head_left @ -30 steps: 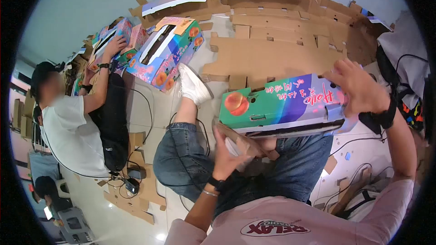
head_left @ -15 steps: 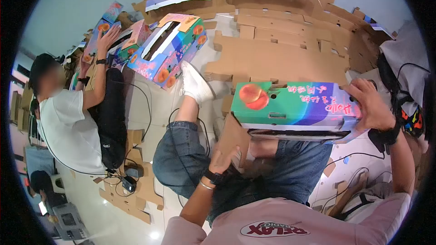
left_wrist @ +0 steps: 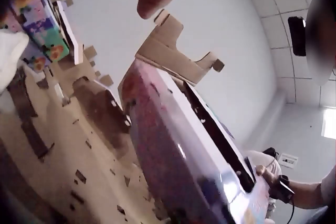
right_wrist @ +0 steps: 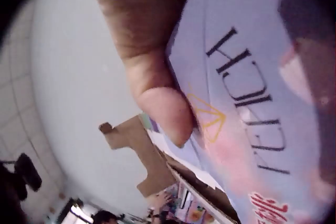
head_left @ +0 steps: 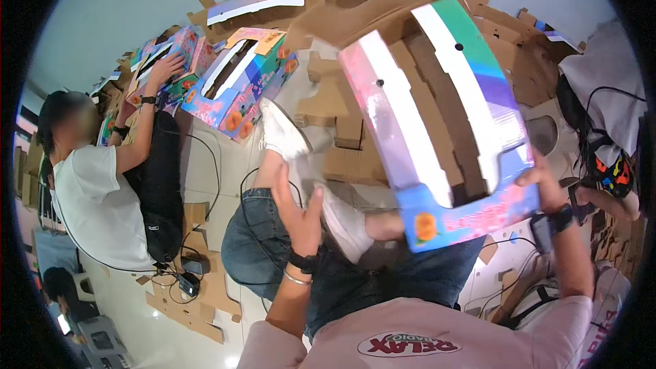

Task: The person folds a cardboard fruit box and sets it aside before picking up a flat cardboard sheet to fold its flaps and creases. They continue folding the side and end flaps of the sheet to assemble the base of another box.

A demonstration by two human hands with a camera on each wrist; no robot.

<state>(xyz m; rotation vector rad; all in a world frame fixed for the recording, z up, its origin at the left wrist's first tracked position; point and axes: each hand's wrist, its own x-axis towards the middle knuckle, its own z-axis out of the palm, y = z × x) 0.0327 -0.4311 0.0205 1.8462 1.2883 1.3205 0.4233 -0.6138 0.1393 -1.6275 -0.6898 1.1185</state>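
A peach-printed carton [head_left: 471, 215] is raised over the lap, tilted, its slotted top facing me and its long side pointing away. A bare brown end flap [head_left: 383, 10] sticks out at its far end. My right hand [head_left: 547, 188] grips the near right corner, the thumb [right_wrist: 165, 111] lying along the printed panel in the right wrist view; its other fingers are hidden there. Left of the carton, my left hand [head_left: 298, 215] is held apart with fingers extended, touching nothing. In the left wrist view the flap [left_wrist: 168, 50] stands just below the left fingers.
Flattened brown cardboard [head_left: 335, 109] covers the floor ahead. A finished-looking peach carton [head_left: 236, 85] stands beyond my left shoe [head_left: 277, 130]. On the left, another person [head_left: 102, 191] handles a similar carton [head_left: 167, 55]. Cables and a black adapter [head_left: 188, 283] lie on the floor.
The carton has swung from lying sideways to pointing away, its brown flap moving from the left end to the far end. My left hand has come off the flap.
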